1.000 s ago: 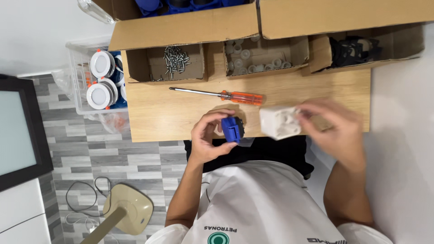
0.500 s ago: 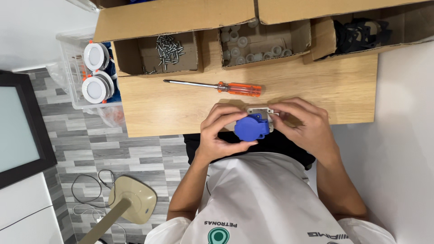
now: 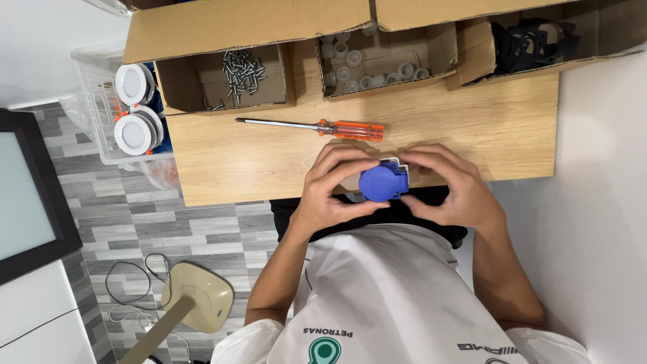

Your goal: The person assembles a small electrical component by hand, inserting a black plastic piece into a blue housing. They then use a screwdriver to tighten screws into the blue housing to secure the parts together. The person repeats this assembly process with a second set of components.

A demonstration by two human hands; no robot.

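Just below the centre of the frame, at the near edge of the pale wooden worktop [image 3: 472,128], both hands close around a small white plastic housing with a round blue hinged cap [image 3: 383,180]. The left hand [image 3: 331,189] wraps its fingers over the top and left side; the right hand [image 3: 450,189] cups the right side, thumb underneath. The piece looks light and rigid, with smooth moulded faces that could slip, so the flat white sides seem the safer hold rather than the blue cap, which may flex on its hinge. Above it lies a screwdriver with an orange translucent handle [image 3: 350,129]. Further up, open cardboard boxes hold silver screws [image 3: 242,67], pale round rings [image 3: 367,64] and black plastic parts [image 3: 532,37].
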